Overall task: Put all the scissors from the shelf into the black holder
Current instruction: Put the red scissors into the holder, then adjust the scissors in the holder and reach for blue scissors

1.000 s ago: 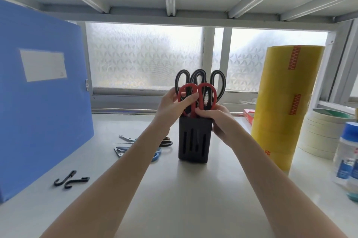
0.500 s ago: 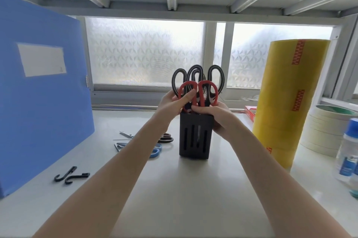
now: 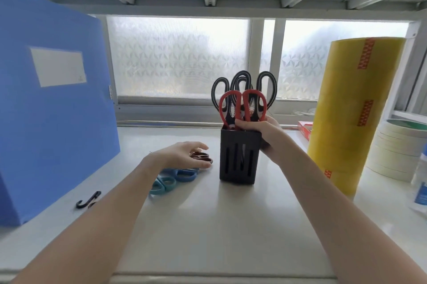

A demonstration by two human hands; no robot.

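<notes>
Left hand (image 3: 184, 154) open over dark-handled scissors (image 3: 202, 157) lying flat; rigid, light, likely slippery; grasp handle loops; right hand (image 3: 265, 133) grips black holder (image 3: 239, 156).

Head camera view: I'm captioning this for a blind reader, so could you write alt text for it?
A person's right hand grips the top of a black holder holding red scissors and black scissors, while the left hand reaches over loose scissors lying on the white shelf. Blue scissors lie beside them, with a blue folder left and yellow tape rolls right.
</notes>
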